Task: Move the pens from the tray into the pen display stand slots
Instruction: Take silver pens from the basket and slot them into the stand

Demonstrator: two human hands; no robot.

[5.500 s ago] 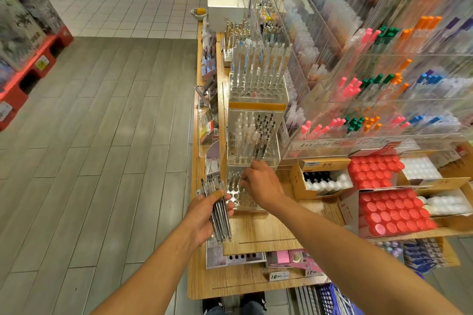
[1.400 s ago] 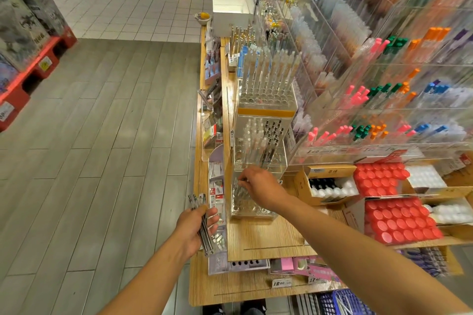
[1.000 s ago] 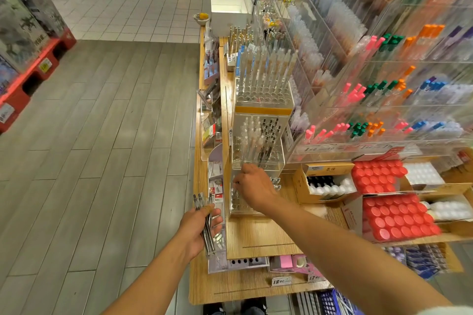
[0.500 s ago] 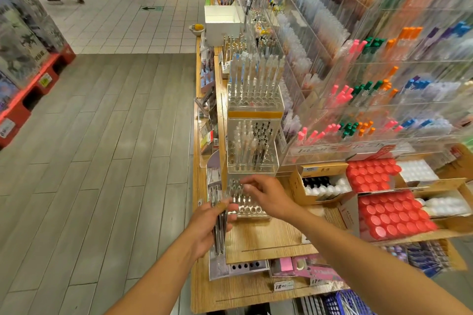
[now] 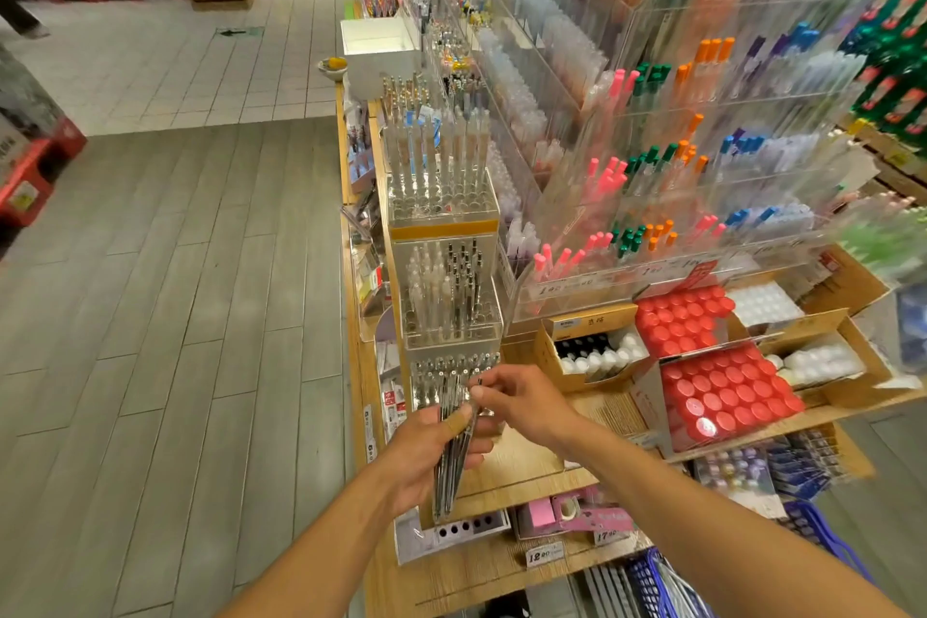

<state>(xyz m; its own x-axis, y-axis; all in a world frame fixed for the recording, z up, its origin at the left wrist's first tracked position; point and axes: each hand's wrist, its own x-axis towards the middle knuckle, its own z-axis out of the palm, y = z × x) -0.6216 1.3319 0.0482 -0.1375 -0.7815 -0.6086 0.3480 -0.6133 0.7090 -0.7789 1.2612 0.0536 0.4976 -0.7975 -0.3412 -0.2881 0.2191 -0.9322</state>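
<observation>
While the left hand (image 5: 426, 447) grips a bundle of slim dark pens (image 5: 451, 462), the right hand (image 5: 521, 404) pinches one pen's top before the clear tiered acrylic display stand (image 5: 446, 316).

Left hand (image 5: 424, 447) gripping pens (image 5: 454, 454), right hand (image 5: 521, 399) pinching one, clear display stand (image 5: 451, 316) just behind

A stationery shop, probably: acrylic racks of pens (image 5: 652, 156), price labels (image 5: 544, 556), long tiled aisle (image 5: 165, 65).
</observation>
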